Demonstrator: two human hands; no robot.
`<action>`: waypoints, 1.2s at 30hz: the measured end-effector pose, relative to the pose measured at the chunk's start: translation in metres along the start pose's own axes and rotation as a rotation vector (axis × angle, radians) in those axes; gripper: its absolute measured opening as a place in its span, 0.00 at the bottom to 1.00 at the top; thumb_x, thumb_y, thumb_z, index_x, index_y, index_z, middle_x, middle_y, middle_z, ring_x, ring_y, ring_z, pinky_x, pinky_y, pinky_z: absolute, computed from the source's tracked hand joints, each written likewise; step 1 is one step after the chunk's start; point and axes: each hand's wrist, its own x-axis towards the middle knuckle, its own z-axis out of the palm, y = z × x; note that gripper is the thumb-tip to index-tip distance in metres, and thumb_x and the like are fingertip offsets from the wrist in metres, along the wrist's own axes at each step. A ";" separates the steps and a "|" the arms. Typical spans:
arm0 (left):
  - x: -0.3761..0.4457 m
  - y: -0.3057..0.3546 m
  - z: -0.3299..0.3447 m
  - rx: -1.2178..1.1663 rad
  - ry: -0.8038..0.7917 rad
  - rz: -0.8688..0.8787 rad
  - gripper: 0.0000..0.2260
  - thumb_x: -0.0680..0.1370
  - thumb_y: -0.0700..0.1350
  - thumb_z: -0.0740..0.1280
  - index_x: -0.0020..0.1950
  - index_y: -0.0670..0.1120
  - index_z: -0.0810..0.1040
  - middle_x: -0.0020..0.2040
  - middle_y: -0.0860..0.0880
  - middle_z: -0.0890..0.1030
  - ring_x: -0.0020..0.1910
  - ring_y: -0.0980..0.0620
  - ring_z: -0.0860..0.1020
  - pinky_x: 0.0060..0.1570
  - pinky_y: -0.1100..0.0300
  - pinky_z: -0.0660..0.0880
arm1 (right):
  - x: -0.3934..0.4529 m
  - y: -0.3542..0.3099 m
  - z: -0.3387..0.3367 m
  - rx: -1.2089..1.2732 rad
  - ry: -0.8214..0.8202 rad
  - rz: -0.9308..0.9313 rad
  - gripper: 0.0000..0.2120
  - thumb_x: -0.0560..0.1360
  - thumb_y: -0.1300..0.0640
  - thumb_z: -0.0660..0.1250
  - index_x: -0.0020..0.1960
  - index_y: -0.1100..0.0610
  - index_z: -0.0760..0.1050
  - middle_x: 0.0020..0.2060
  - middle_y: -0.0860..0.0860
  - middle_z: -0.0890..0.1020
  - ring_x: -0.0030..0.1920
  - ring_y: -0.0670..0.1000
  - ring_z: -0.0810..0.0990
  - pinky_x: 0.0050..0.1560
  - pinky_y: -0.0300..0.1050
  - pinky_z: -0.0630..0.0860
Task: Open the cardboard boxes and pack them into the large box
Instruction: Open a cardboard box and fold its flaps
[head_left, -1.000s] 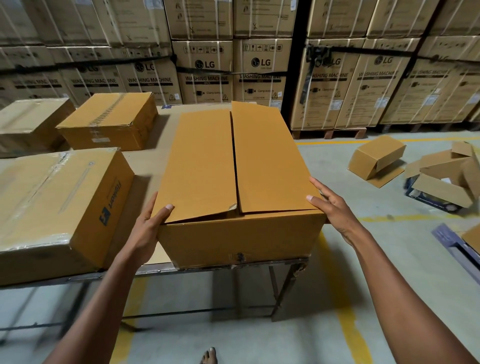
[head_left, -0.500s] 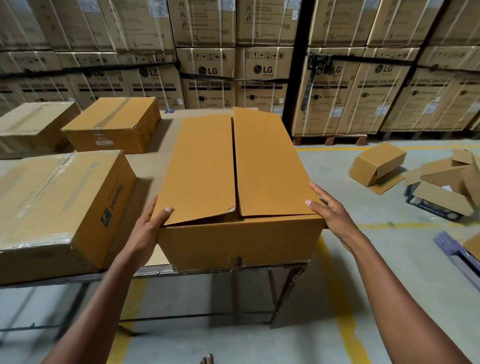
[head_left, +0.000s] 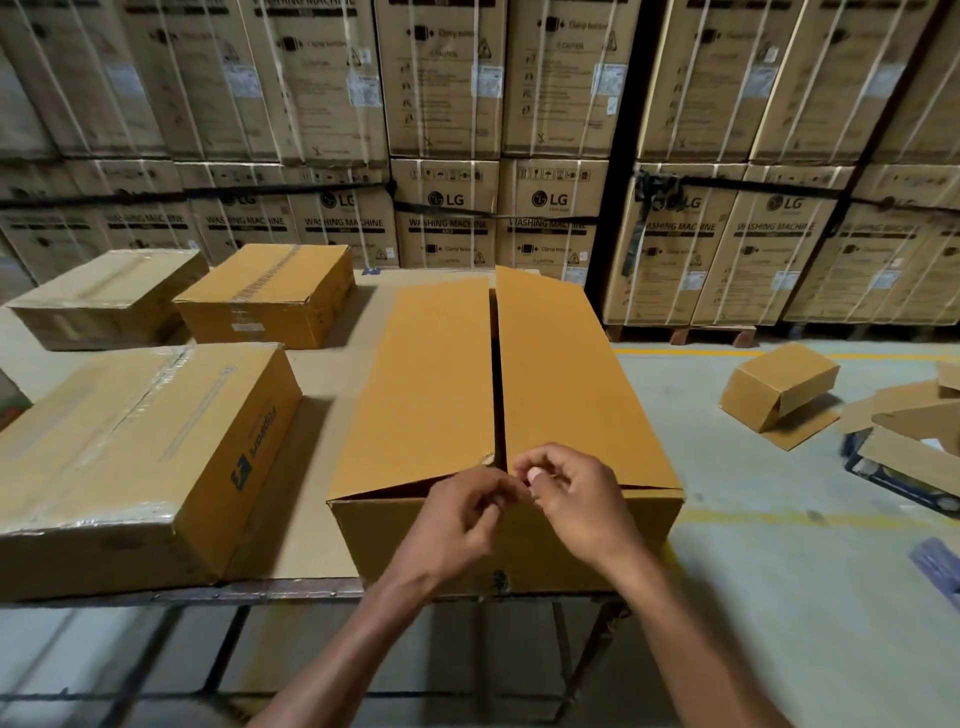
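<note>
The large box (head_left: 498, 415) sits at the near right end of the tabletop (head_left: 317, 374), its two long flaps laid nearly shut with a dark seam between them. At the near end of that seam the left hand (head_left: 457, 512) and right hand (head_left: 571, 499) meet, fingers curled in a pinch at the flap corners (exactly what each grips I cannot tell). The stiff, probably light cardboard should lift best by the flap edges beside the seam. Left lie three taped boxes (head_left: 135, 447); stacked cartons (head_left: 447, 156) stand behind.
</note>
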 end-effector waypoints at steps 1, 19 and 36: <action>0.000 -0.005 0.005 0.018 -0.001 -0.016 0.12 0.76 0.39 0.62 0.52 0.52 0.81 0.47 0.57 0.81 0.48 0.59 0.78 0.47 0.65 0.74 | -0.006 -0.003 0.011 -0.018 -0.022 0.002 0.10 0.82 0.58 0.63 0.52 0.46 0.82 0.47 0.40 0.84 0.47 0.38 0.82 0.48 0.37 0.79; -0.003 -0.030 -0.051 0.282 0.268 0.010 0.26 0.82 0.58 0.60 0.79 0.59 0.60 0.74 0.54 0.67 0.72 0.56 0.67 0.70 0.50 0.72 | 0.006 -0.011 -0.017 -0.364 0.130 -0.174 0.28 0.82 0.42 0.61 0.80 0.40 0.59 0.77 0.36 0.57 0.76 0.41 0.56 0.77 0.52 0.60; 0.013 -0.041 -0.056 0.325 0.207 0.024 0.28 0.82 0.54 0.63 0.81 0.59 0.57 0.81 0.63 0.53 0.75 0.60 0.65 0.71 0.61 0.63 | 0.057 0.036 -0.123 -0.511 0.450 0.111 0.28 0.79 0.47 0.68 0.77 0.45 0.67 0.81 0.51 0.59 0.81 0.59 0.53 0.76 0.63 0.59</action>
